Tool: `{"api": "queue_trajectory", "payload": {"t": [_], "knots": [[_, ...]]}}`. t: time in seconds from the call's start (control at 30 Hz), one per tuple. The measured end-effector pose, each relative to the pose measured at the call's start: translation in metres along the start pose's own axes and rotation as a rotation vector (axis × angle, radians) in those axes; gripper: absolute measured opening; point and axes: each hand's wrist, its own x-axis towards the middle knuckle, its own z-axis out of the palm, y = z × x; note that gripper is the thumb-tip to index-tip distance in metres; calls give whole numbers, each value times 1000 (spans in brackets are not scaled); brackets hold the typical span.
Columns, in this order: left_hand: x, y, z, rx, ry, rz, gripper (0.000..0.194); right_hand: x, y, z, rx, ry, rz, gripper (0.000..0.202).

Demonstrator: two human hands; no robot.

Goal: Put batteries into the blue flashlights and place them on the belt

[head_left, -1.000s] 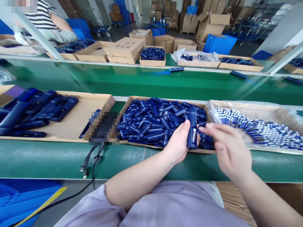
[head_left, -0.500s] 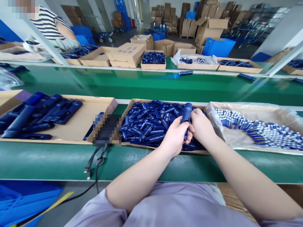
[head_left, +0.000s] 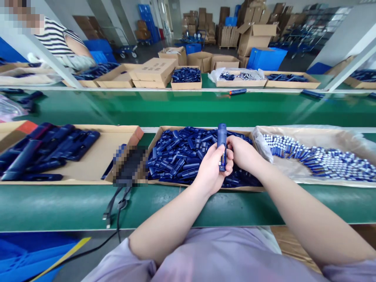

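Note:
My left hand [head_left: 212,166] is wrapped round a dark blue flashlight-shaped device [head_left: 222,135], held nearly upright with its wider end up. An open bay in the device's lower part shows what look like batteries [head_left: 223,158]. My right hand [head_left: 242,152] is close against the device's right side, fingers curled in; the fingertips and anything in them are hidden. Below both hands, a cardboard tray [head_left: 169,182] is heaped with small dark blue plastic parts [head_left: 176,154]. To the right stands a lined tray [head_left: 293,178] of loose blue-and-silver batteries [head_left: 329,158].
At left, a cardboard tray [head_left: 88,166] holds several more blue devices [head_left: 55,145]. Cables [head_left: 122,201] hang beside it. Beyond runs a green conveyor belt [head_left: 152,107] carrying a device with an orange-red light [head_left: 237,92]. A person in a striped shirt [head_left: 60,37] works across the line.
The device has shifted left and turned, its bay now more visible. My right hand has followed it slightly left. The light on the belt device has changed from blue to orange-red.

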Motion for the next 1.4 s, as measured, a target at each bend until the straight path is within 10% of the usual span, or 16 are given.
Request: {"api": "queue_trajectory", "payload": {"t": [0.3, 0.97, 1.4], "knots": [[-7, -9, 0, -24, -42, -287, 26, -77, 6, -41, 914, 280, 35, 21], [-11, -23, 2, 35, -105, -214, 28, -93, -32, -20, 440, 329, 129, 17], [-8, -20, -2, 49, -152, -262, 26, -88, -16, -31, 120, 254, -243, 17]]}}
